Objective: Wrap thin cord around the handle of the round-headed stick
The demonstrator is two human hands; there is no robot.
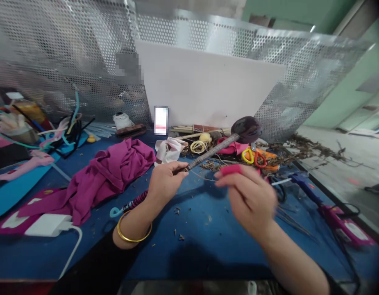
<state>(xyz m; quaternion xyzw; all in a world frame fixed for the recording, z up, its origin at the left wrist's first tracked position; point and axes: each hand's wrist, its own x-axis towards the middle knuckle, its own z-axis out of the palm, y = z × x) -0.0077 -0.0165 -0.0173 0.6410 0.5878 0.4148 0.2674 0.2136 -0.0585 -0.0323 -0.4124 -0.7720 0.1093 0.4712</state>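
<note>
Writing on the small card by the white board is blurred out, unreadable. Left hand has its fingers clamped on a wrapped stem with a dark fuzzy head, held above the blue desk. Right hand, motion-blurred, pinches a pink strip. Magenta cloth lies crumpled left.

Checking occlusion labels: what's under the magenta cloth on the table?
The magenta cloth lies crumpled on the blue table. At its lower left edge a pink-and-white sheet runs under it. Whatever else lies beneath is covered by the folds.
</note>
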